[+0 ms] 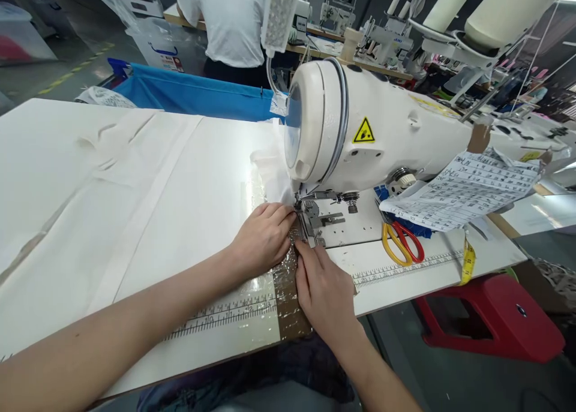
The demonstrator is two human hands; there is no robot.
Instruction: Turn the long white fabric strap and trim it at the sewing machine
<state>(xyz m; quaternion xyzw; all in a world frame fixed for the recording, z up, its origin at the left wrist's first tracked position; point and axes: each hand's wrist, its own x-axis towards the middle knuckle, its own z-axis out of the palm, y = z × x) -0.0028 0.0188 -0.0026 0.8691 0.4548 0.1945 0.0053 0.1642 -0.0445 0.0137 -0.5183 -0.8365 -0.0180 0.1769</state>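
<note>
My left hand (265, 238) lies just in front of the sewing machine's presser foot (299, 203), fingers bent and pressed together. Whatever is under its fingertips is hidden. White fabric (275, 175) runs out behind the needle area, close beyond those fingers. My right hand (326, 286) is closed, its fingertips drawn together by the metal guide (310, 229); anything between them is too small to make out. Brown tape (290, 292) covers the table strip below both hands. The white sewing machine (378, 124) stands over the work.
More white fabric (130, 178) spreads across the table's left side. Scissors (402, 243) with yellow and red handles, a handwritten sheet (468, 187) and a tape measure (468, 261) are at right. A red stool (495, 319) stands below. Behind the blue cloth bin (198, 91) is a person (229, 22).
</note>
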